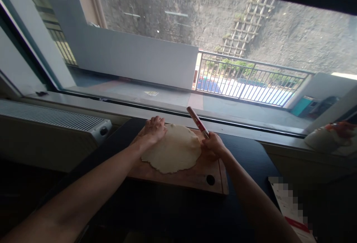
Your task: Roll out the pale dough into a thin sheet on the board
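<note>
From the head view, we are mid-way through rolling: our left hand [154, 129] lies flat, fingers together, on the far-left edge of the pale, thin round dough sheet [172, 149] on the wooden cutting board [195, 178]; our right hand [215, 144] holds the slim wooden rolling pin [197, 121], fingers wrapped around its lower end, tilted up off the dough. Next, we judge, the pin must come down flat across the sheet.

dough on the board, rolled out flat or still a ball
Rolled out flat: the dough lies as a thin, wide sheet on the cutting board.

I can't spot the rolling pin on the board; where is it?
In the head view the rolling pin is in the right hand, lifted at the dough's right edge and pointing toward the window.
</note>
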The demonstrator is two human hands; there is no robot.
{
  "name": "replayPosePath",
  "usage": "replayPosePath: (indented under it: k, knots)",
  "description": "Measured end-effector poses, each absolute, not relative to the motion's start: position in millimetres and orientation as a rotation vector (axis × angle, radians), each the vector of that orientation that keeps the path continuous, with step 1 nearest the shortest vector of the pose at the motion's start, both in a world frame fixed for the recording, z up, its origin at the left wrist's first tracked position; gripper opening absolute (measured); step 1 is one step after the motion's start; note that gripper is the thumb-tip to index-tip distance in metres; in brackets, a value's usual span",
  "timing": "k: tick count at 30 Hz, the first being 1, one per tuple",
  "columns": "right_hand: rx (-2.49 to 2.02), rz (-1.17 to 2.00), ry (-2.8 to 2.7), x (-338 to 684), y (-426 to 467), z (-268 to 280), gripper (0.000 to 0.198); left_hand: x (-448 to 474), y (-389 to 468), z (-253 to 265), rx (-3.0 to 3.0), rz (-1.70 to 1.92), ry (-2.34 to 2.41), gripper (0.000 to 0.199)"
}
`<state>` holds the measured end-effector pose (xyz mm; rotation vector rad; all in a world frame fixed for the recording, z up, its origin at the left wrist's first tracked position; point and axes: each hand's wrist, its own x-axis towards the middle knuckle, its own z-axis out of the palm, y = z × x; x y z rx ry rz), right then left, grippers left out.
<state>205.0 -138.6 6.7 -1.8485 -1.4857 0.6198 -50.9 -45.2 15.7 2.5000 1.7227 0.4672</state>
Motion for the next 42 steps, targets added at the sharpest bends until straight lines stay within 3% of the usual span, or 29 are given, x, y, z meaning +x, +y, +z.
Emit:
replayPosePath:
  k: [6,10,12,17,25,33,39,42]
  knots:
    - [-1.995,0.245,-1.871,222,-185,11,0.034,-76,-129,-9,2.784,0.338,1.148,0.044]
    - [-1.904,0.082,-2.110,193,-213,9,0.034,-99,-127,20,2.717,0.861,1.317,0.036]
    - [-1.799,0.046,-2.171,167,-220,6,0.031,-97,-122,28,2.738,0.949,1.378,0.038]
    - [-1.628,0.014,-2.121,123,-226,-4,0.027,-82,-131,-4,2.882,0.492,1.346,0.047]
    - [-1.987,-0.065,-1.765,150,-140,6,0.036,-36,-73,0,2.715,0.414,1.618,0.053]
    - [-1.642,-0.088,-2.099,127,-229,-14,0.037,-84,-128,-21,2.841,0.461,1.425,0.058]
    - [-1.853,-0.239,-1.775,165,-108,4,0.036,-40,-64,0,2.641,0.661,1.757,0.049]
    - [-1.808,-0.253,-1.748,170,-97,8,0.035,-35,-57,4,2.625,0.652,1.745,0.049]
